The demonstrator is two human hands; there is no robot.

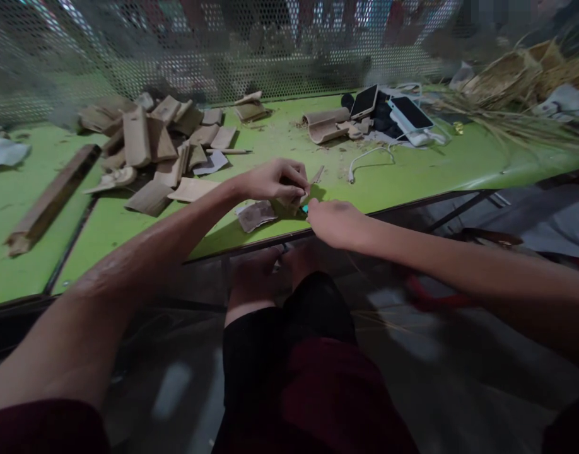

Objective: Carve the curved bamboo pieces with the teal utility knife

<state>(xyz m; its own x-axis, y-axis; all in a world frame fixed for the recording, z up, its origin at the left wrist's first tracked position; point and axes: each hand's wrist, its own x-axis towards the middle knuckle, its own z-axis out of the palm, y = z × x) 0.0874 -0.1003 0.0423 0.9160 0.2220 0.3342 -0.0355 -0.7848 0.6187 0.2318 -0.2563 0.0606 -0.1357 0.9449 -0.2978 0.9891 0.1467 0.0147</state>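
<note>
My left hand (282, 180) is closed, its thumb and fingers pinched together over the front part of the green table (270, 139). A small pale piece shows at its fingertips, too small to name. Just to the right and nearer the edge, my right hand (334, 222) is wrapped round a small teal object (305, 209), mostly hidden by the fingers. The two hands nearly meet. A thin pointed sliver (318, 174) shows beyond them. Left of the hands, a crumpled sheet of sandpaper-like material (256, 215) lies near the table's front edge.
Cut bamboo pieces (150, 139) are heaped at the left, beside a long wooden bar (53, 198). Bamboo halves (325, 125), phones (411, 113) and a white cable (372, 151) lie at the back right. Dry strands (497, 120) cover the far right. A perforated metal screen (280, 57) stands behind.
</note>
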